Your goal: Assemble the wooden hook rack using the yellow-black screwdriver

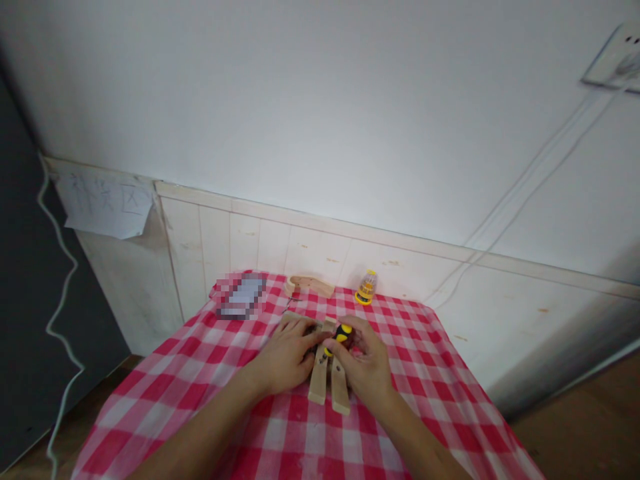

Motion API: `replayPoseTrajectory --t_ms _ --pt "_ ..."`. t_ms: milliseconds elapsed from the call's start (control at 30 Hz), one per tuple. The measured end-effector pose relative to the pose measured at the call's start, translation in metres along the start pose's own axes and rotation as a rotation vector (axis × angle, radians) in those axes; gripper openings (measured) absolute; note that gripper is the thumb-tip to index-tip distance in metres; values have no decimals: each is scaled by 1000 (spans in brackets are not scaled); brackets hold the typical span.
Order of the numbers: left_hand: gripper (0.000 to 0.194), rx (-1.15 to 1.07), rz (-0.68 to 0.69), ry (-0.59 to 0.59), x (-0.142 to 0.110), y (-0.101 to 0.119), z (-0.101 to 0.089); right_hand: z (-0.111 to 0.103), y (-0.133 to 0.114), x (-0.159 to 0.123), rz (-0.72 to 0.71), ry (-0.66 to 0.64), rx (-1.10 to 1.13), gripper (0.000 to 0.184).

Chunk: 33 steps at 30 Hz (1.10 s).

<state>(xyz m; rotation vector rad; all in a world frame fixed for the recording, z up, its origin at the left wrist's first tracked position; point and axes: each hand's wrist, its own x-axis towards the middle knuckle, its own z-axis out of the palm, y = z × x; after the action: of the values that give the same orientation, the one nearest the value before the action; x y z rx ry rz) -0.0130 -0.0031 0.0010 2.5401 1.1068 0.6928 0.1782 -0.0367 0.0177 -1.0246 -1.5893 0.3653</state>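
In the middle of the table lies a light wooden piece with two leg-like bars [319,387] that point toward me. My right hand [367,363] is closed around a yellow and black screwdriver [343,333], its tip down at a dark spot on the left bar. From the other side, my left hand [286,353] presses on the wooden piece, fingers curled over its far part. What lies beneath those fingers is mostly hidden.
At the table's back are a curved wooden piece [311,285] and a yellow-capped bit case [367,288]. A blurred flat rectangular object [243,297] lies back left. A red and white checked cloth [300,447] covers the table, which stands against the panelled wall [270,240].
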Motion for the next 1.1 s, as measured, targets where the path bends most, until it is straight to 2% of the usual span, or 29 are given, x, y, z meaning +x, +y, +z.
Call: replayPoseTrajectory --t_ms 167,333,500,867,1100 --pt "53 2 15 3 1 -2 2 -3 -4 1 -91 -36 -76 24" --pt "54 -4 24 12 0 -1 1 -10 -8 0 -174 -99 -140 39" --pt "51 13 18 9 0 0 -1 -9 -6 -5 -154 -98 -161 44" --pt "52 -4 -5 -13 0 2 -2 -10 -5 -2 -158 -46 -166 35" --pt "51 12 -3 -19 0 2 -2 -6 -2 -2 -99 -22 -141 33"
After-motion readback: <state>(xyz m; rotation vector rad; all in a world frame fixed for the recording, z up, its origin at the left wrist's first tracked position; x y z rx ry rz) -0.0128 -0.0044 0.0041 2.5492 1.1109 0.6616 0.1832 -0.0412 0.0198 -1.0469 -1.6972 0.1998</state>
